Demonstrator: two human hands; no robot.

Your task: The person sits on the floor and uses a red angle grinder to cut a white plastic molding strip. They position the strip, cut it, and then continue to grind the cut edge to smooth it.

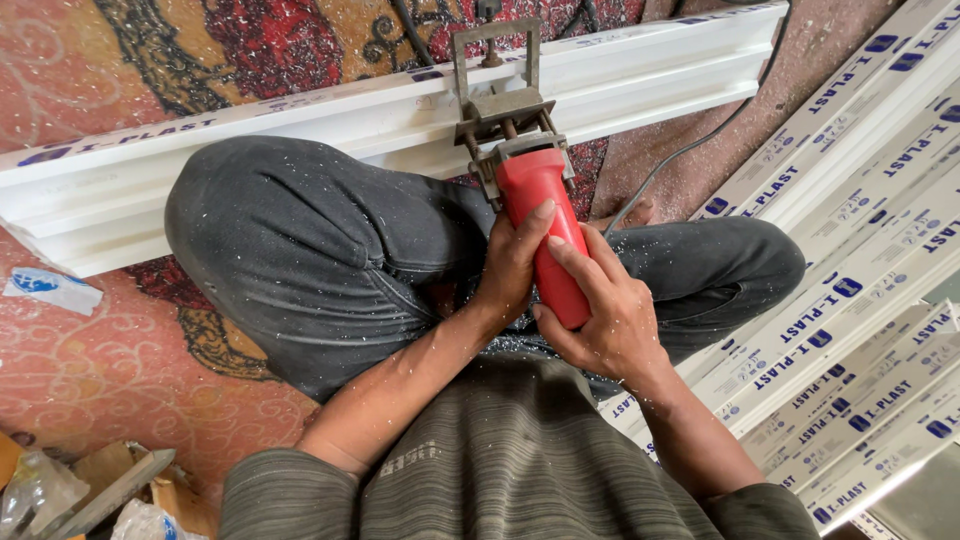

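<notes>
Wrapping my left hand (pixel 512 262) and right hand (pixel 600 315) tightly around the red power tool (pixel 540 215) against the long white profile (pixel 330 125), I sit beside stacked white profiles with blue labels (pixel 860 250).

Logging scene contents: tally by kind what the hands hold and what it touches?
Red power tool, gripped by left hand and right hand: 1
Metal jig at the tool's front: 1
White plastic profile under the jig: 1
Total: 3
</notes>
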